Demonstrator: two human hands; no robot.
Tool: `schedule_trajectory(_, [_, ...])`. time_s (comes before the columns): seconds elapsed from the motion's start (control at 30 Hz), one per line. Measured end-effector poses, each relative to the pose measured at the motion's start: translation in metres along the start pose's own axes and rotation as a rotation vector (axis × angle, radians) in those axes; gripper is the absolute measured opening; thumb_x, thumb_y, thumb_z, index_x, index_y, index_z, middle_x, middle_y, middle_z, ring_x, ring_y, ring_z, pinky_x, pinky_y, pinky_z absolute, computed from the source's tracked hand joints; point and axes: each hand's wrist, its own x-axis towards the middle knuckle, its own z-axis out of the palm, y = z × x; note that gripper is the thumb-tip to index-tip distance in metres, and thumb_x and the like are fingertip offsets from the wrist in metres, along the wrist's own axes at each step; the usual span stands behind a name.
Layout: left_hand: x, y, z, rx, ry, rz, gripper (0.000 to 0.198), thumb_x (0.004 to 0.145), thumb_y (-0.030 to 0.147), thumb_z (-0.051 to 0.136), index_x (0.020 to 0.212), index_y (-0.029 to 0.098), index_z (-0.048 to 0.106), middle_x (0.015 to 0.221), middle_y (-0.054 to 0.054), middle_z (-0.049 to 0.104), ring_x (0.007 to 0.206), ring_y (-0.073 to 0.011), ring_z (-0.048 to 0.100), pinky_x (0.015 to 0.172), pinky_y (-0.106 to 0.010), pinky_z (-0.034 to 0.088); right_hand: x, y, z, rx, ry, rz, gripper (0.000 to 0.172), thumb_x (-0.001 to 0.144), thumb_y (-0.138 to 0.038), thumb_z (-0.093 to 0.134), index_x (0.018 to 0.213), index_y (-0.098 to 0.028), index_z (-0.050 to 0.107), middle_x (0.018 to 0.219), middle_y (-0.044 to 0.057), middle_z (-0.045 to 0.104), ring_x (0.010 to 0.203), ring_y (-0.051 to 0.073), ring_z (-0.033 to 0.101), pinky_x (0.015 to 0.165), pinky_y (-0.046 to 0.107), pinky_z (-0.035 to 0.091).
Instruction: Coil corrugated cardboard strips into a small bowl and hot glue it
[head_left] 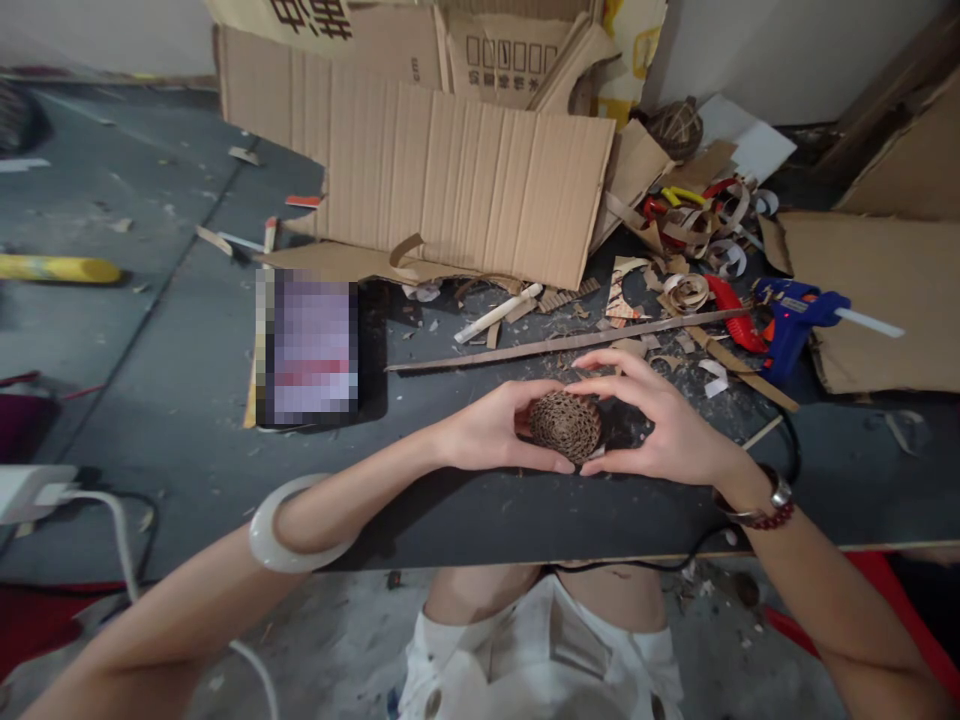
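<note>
A round cardboard coil (pixel 565 427) is gripped near the worktop's (pixel 450 520) front edge by the left hand (pixel 491 428); the right hand's (pixel 667 425) fingers are spread beside it. Steadying seems underway; gentle, even pressure seems needed.

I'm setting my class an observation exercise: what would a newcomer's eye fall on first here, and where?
Probably the round cardboard coil near the middle, framed by the left hand and right hand. Next might come the bright blue glue gun to the right, a white stick poking from it. Beyond the hands, the large ridged cardboard sheet also stands out.
</note>
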Motion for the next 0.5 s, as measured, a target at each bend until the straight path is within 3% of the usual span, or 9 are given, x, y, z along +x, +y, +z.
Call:
schedule_trajectory(0.17, [-0.001, -0.001, 0.0, 0.051, -0.103, -0.003, 0.051, 0.066, 0.018, 0.079, 0.112, 0.016, 0.058, 0.108, -0.006, 0.069, 0.102, -0.0194, 0.066, 0.092, -0.034, 0.052, 0.0, -0.001, 0.002, 0.05, -0.044, -0.015, 0.065, 0.066, -0.046, 0.079, 0.124, -0.028, 0.056, 0.135, 0.01, 0.046, 0.129, 0.026, 0.043, 0.107, 0.047, 0.039])
schedule_trajectory(0.27, [-0.001, -0.002, 0.0, 0.124, -0.052, 0.064, 0.06, 0.067, 0.022, 0.078, 0.122, 0.016, 0.053, 0.115, -0.01, 0.066, 0.106, -0.0215, 0.065, 0.092, -0.036, 0.051, 0.001, 0.0, 0.004, 0.069, 0.028, 0.0, 0.061, 0.063, -0.046, 0.08, 0.116, -0.025, 0.059, 0.13, 0.01, 0.051, 0.125, 0.026, 0.048, 0.105, 0.047, 0.041])
schedule_trajectory(0.4, [0.0, -0.003, -0.002, 0.441, 0.248, 0.399, 0.085, 0.058, 0.03, 0.086, 0.131, 0.018, 0.044, 0.131, -0.016, 0.054, 0.118, -0.0263, 0.056, 0.096, -0.037, 0.05, 0.003, 0.001, 0.006, 0.074, 0.207, 0.075, 0.055, 0.061, -0.047, 0.081, 0.105, -0.022, 0.06, 0.123, 0.01, 0.055, 0.117, 0.025, 0.052, 0.092, 0.041, 0.05])
schedule_trajectory(0.5, [0.0, -0.006, -0.004, 0.772, 0.359, 0.699, 0.067, 0.062, 0.032, 0.084, 0.119, 0.017, 0.054, 0.117, -0.013, 0.062, 0.11, -0.0243, 0.059, 0.094, -0.036, 0.051, 0.004, 0.002, 0.011, 0.08, 0.301, 0.14, 0.052, 0.06, -0.047, 0.082, 0.098, -0.02, 0.061, 0.117, 0.01, 0.057, 0.111, 0.025, 0.056, 0.079, 0.035, 0.053])
